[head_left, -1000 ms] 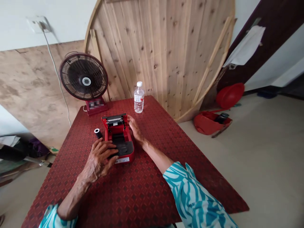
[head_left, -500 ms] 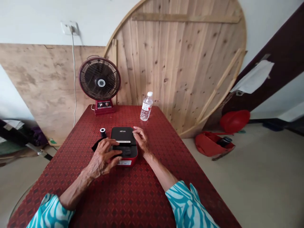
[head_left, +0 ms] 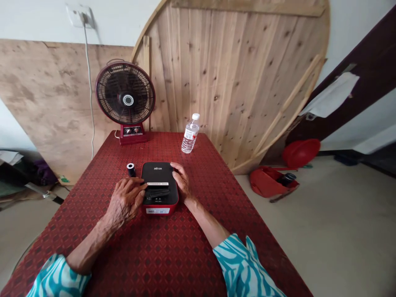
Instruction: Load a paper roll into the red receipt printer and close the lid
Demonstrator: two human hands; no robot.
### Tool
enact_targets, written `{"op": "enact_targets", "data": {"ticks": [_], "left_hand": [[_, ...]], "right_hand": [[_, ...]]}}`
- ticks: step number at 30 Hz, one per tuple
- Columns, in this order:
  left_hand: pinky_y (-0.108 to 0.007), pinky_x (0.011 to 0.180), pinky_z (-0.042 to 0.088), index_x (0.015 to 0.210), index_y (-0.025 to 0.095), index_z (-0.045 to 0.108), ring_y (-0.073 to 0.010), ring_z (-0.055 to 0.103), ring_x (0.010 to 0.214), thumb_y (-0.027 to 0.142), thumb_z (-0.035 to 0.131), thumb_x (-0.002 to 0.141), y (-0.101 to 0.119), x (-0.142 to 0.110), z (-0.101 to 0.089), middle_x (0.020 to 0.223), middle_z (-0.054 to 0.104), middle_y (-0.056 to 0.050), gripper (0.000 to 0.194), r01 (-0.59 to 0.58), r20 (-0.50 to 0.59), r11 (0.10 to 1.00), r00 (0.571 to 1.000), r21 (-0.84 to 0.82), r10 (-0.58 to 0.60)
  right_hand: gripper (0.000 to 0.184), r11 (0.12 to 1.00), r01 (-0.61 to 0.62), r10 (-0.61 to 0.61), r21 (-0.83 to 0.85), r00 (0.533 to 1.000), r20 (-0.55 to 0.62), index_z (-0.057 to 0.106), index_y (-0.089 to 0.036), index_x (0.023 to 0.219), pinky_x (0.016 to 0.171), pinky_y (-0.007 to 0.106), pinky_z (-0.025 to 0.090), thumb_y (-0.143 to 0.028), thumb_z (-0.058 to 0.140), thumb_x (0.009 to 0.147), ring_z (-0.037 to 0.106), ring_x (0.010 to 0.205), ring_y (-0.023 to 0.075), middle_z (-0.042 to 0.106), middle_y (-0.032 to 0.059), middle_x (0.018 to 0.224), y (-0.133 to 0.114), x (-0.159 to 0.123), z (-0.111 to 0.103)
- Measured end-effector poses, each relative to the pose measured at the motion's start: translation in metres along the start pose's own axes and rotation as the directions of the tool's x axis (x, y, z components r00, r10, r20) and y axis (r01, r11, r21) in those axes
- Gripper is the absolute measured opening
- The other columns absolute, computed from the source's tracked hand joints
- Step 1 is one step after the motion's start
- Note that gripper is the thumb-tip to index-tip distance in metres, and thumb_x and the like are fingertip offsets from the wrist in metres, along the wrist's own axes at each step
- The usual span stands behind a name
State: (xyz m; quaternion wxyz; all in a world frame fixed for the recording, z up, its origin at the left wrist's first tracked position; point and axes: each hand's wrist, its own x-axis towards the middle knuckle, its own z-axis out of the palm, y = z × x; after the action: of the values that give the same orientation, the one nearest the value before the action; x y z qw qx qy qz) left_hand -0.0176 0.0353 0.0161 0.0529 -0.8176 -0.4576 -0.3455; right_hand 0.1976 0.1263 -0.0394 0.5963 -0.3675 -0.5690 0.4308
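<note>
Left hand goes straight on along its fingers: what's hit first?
The boxy red device with a black top; the left hand's fingertips appear to rest at its left edge, though depth leaves exact contact uncertain.

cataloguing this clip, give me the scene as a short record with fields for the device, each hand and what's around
device: boxy red-and-black plastic device, lid down, white strip across its top
left hand: bare left hand, fingers at the device's left edge
right hand: bare right hand, against its right side
beside device: small black roll with a white end
farther back: round maroon fan, clear plastic bottle with white cap
surface: red patterned table
</note>
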Motion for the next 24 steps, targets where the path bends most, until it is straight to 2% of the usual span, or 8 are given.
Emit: {"op": "enact_targets", "data": {"ticks": [5, 8, 11, 14, 17, 20, 22, 24], "left_hand": [[-0.041, 0.093, 0.043, 0.109, 0.023, 0.069, -0.0235, 0.057, 0.107, 0.027, 0.045, 0.094, -0.006, -0.002, 0.002, 0.111, 0.067, -0.008, 0.029, 0.055, -0.009, 0.991, 0.998, -0.119, -0.056], [-0.039, 0.094, 0.044, 0.114, 0.022, 0.066, -0.0214, 0.059, 0.107, 0.032, 0.043, 0.095, -0.015, -0.004, 0.0, 0.113, 0.067, -0.008, 0.031, 0.232, 0.004, 0.923, 0.97, -0.307, -0.242], [-0.037, 0.094, 0.047, 0.115, 0.018, 0.064, -0.0213, 0.062, 0.103, 0.041, 0.047, 0.093, -0.022, -0.003, -0.002, 0.111, 0.068, -0.009, 0.035, 0.454, 0.037, 0.726, 0.859, -0.517, -0.511], [-0.038, 0.091, 0.05, 0.115, 0.016, 0.063, -0.0241, 0.064, 0.102, 0.05, 0.054, 0.087, -0.024, -0.002, 0.001, 0.115, 0.068, -0.011, 0.045, 0.555, 0.156, 0.498, 0.757, -0.666, -0.635], [-0.038, 0.092, 0.05, 0.121, 0.017, 0.06, -0.0276, 0.061, 0.111, 0.05, 0.06, 0.081, -0.021, -0.003, 0.008, 0.124, 0.065, -0.012, 0.051, 0.579, 0.267, 0.326, 0.711, -0.747, -0.651], [-0.039, 0.095, 0.048, 0.126, 0.02, 0.057, -0.0306, 0.057, 0.118, 0.044, 0.066, 0.078, -0.017, -0.004, 0.015, 0.131, 0.061, -0.012, 0.055, 0.587, 0.388, 0.15, 0.685, -0.796, -0.617], [-0.04, 0.098, 0.045, 0.127, 0.02, 0.056, -0.032, 0.054, 0.122, 0.04, 0.069, 0.075, -0.016, -0.003, 0.018, 0.132, 0.06, -0.012, 0.057, 0.587, 0.438, 0.087, 0.686, -0.805, -0.581], [-0.041, 0.101, 0.042, 0.127, 0.02, 0.056, -0.0325, 0.052, 0.124, 0.037, 0.071, 0.072, -0.014, -0.002, 0.02, 0.131, 0.06, -0.011, 0.059, 0.587, 0.455, 0.062, 0.685, -0.807, -0.569]], "right_hand": [[0.042, 0.997, -0.081, 0.081, -0.009, 0.997, -0.015, 0.057, -0.027, 0.12, 0.112, 0.042, 0.032, -0.05, 0.048, 0.086, 0.048, 0.127, 0.0223, 0.057, 0.0043, 0.132, 0.011, -0.005, -0.001], [0.048, 0.991, -0.124, 0.125, 0.049, 0.992, -0.026, 0.056, -0.026, 0.122, 0.111, 0.044, 0.033, -0.057, 0.044, 0.087, 0.049, 0.126, 0.0227, 0.057, 0.0046, 0.133, 0.018, -0.006, -0.001], [0.049, 0.987, -0.134, 0.135, 0.093, 0.991, -0.009, 0.058, -0.025, 0.119, 0.11, 0.045, 0.035, -0.059, 0.044, 0.086, 0.052, 0.123, 0.0236, 0.06, 0.0053, 0.129, 0.02, -0.005, 0.0], [0.046, 0.987, -0.151, 0.151, 0.063, 0.989, -0.001, 0.062, -0.025, 0.115, 0.109, 0.043, 0.035, -0.057, 0.047, 0.085, 0.053, 0.121, 0.0238, 0.063, 0.0056, 0.125, 0.017, -0.003, 0.0], [0.045, 0.986, -0.162, 0.162, 0.043, 0.987, -0.008, 0.063, -0.023, 0.113, 0.108, 0.042, 0.037, -0.055, 0.047, 0.085, 0.054, 0.12, 0.0234, 0.065, 0.0063, 0.123, 0.013, -0.002, 0.0], [0.045, 0.984, -0.173, 0.175, 0.048, 0.984, -0.023, 0.063, -0.022, 0.113, 0.107, 0.042, 0.037, -0.053, 0.047, 0.085, 0.055, 0.118, 0.0227, 0.065, 0.006, 0.122, 0.011, -0.002, 0.0], [0.044, 0.983, -0.179, 0.181, 0.05, 0.983, -0.028, 0.064, -0.022, 0.113, 0.107, 0.041, 0.038, -0.053, 0.047, 0.086, 0.055, 0.118, 0.0222, 0.066, 0.0052, 0.122, 0.01, -0.003, 0.0], [0.043, 0.983, -0.18, 0.181, 0.048, 0.983, -0.023, 0.064, -0.023, 0.113, 0.106, 0.04, 0.038, -0.052, 0.047, 0.086, 0.055, 0.118, 0.0222, 0.066, 0.0051, 0.122, 0.01, -0.003, 0.0]]}}
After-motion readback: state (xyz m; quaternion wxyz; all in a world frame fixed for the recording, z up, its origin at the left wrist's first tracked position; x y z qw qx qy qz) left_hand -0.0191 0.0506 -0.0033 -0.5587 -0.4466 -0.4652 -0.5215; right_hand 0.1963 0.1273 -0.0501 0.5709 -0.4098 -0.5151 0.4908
